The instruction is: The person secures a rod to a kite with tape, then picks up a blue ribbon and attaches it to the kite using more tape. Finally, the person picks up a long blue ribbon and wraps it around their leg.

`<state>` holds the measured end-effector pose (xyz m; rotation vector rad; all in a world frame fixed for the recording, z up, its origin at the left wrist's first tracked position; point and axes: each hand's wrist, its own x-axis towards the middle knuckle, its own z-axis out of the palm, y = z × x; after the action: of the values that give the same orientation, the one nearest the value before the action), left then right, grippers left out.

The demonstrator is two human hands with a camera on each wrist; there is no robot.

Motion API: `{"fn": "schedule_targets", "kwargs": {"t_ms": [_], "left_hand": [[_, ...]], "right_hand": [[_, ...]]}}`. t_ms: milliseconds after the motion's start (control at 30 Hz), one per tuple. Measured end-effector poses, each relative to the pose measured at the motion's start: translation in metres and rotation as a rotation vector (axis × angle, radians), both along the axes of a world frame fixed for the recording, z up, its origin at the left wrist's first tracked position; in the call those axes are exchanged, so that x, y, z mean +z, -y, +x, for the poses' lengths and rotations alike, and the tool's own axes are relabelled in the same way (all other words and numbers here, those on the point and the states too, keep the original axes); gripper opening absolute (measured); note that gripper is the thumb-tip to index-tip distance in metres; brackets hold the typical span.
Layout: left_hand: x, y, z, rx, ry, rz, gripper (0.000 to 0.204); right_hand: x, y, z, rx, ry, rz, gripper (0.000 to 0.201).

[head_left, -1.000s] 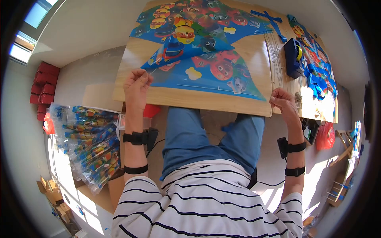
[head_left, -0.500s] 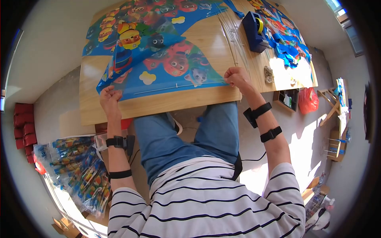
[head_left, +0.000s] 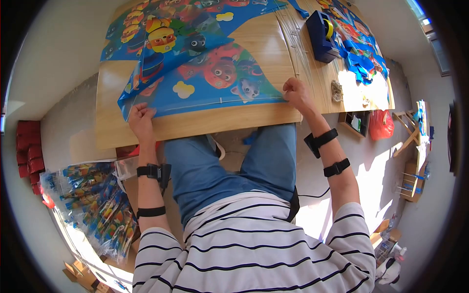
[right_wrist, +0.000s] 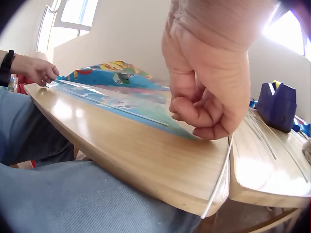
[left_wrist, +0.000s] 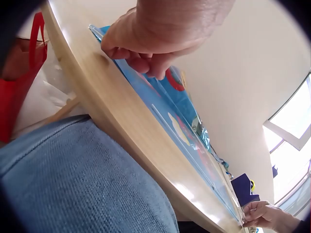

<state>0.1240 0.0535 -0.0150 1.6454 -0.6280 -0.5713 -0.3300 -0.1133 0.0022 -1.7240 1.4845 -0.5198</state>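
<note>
A blue plastic kite sail (head_left: 205, 97) with cartoon prints lies on the wooden table, its left part folded over. My left hand (head_left: 142, 122) pinches the sail's near left corner, fingers curled at its edge in the left wrist view. At the opposite tip, my right hand (head_left: 299, 95) pinches the sail between thumb and curled fingers; the fingertips are partly hidden in the right wrist view. Between the hands a thin white rod (head_left: 207, 103) with a small white fitting runs along the near edge. Another white rod (right_wrist: 216, 187) pokes past the table edge below my right hand.
Several thin rods (head_left: 293, 41) lie along the table's seam. Beyond them stand a dark blue tape dispenser (head_left: 322, 38), a heap of blue ribbon (head_left: 359, 66) and a bundle of string (head_left: 336, 91). Bagged printed pieces (head_left: 95, 200) sit low at the left.
My right hand has come in from the loose rods to the sail's right tip. My left hand has lowered the sail's left corner toward the table edge. The head view has shifted.
</note>
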Motion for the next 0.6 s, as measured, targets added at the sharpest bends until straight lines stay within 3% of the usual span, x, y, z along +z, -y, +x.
{"fn": "schedule_targets", "kwargs": {"t_ms": [200,600], "left_hand": [[0.000,-0.001,-0.007,0.036,0.133,0.042,0.030],[-0.002,0.001,-0.020,0.114,0.206,0.100,0.027]], "right_hand": [[-0.002,-0.007,0.010,-0.025,0.001,-0.179,0.013],[-0.006,-0.011,0.006,-0.064,-0.049,-0.219,0.013]]}}
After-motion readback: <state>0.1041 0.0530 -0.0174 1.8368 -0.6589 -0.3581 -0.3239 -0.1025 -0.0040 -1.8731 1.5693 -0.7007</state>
